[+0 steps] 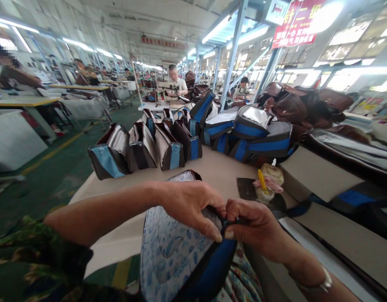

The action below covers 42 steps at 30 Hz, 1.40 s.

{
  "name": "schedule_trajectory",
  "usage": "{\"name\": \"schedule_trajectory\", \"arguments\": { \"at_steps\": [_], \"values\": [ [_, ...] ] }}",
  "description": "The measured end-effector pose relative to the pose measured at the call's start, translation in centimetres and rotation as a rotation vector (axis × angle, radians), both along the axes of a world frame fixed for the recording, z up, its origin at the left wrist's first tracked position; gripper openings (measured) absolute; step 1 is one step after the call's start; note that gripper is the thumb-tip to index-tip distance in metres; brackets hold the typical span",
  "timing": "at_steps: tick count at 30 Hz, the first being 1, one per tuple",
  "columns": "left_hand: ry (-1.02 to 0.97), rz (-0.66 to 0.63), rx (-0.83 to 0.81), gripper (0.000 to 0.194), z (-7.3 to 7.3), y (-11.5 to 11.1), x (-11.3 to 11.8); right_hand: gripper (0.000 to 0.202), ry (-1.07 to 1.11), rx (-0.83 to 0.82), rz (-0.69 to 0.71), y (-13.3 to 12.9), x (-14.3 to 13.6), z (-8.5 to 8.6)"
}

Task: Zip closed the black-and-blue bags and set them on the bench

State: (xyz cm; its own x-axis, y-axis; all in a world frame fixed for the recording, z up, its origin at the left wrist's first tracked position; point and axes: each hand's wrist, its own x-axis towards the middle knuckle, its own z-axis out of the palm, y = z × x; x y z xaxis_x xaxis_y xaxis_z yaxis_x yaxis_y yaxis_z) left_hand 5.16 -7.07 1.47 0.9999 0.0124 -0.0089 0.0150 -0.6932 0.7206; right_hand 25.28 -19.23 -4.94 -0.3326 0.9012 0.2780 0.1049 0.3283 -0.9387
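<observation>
A bag piece (172, 247) with a pale blue patterned face and a blue and dark grey side stands at the near edge of the table. My left hand (193, 205) reaches over its top, thumb and fingers pinching the dark upper edge. Right beside it, my right hand (254, 224) pinches the same edge between thumb and bent finger. The two hands nearly touch at the fingertips. Whatever small part lies between the fingertips is too hidden to make out.
Several upright bag pieces (171, 153) line the table's (212, 167) far left side. Blue and grey pieces (265, 142) are piled behind, brown ones (290, 102) farther back. A yellow-handled tool (261, 179) rests by a roll at right. Large panels (325, 172) lie right. People work beyond.
</observation>
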Motion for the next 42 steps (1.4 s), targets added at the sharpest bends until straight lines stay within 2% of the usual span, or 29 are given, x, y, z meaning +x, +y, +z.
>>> {"name": "schedule_trajectory", "arguments": {
  "at_steps": [3,6,10,15,19,24,29,32,35,39,42],
  "values": [
    [0.097,0.116,-0.142,0.039,0.2,0.0,0.8,0.023,-0.044,0.045,-0.026,0.7,1.2,0.9],
    [0.114,0.172,-0.283,0.041,-0.5,-0.3,1.1,0.029,-0.016,0.020,-0.018,0.7,1.7,1.1],
    [0.102,0.202,-0.345,0.032,-1.4,-0.9,1.3,0.030,0.099,-0.052,-0.006,0.1,1.5,0.3],
    [0.133,0.176,-0.412,0.023,-1.5,-1.1,1.4,0.029,0.166,-0.117,0.007,-0.7,1.5,-0.6],
    [0.140,0.191,-0.354,0.024,-1.3,-1.1,1.4,0.039,0.164,-0.152,-0.004,-1.2,1.2,-0.1],
    [0.146,0.274,-0.300,0.018,-1.4,-1.8,1.7,0.027,0.053,-0.189,-0.172,-1.9,0.2,0.5],
    [0.163,0.301,-0.308,0.018,-1.3,-1.9,1.6,0.018,0.056,-0.196,-0.313,-2.2,-0.5,-0.3],
    [0.109,0.282,-0.208,0.020,-1.0,-2.0,1.5,0.017,0.053,-0.146,-0.384,-2.1,-0.9,-0.7],
    [0.054,0.297,-0.087,0.015,-0.9,-2.2,1.6,0.017,0.028,-0.116,-0.443,-2.0,-1.4,-0.8],
    [-0.031,0.278,0.081,0.013,-0.8,-2.6,1.4,0.009,-0.097,0.038,-0.535,-2.3,-2.1,-0.8],
    [-0.024,0.249,0.038,0.014,-0.5,-2.4,0.9,0.012,-0.219,0.310,-0.533,-2.8,-2.4,-0.6]
  ]
}}
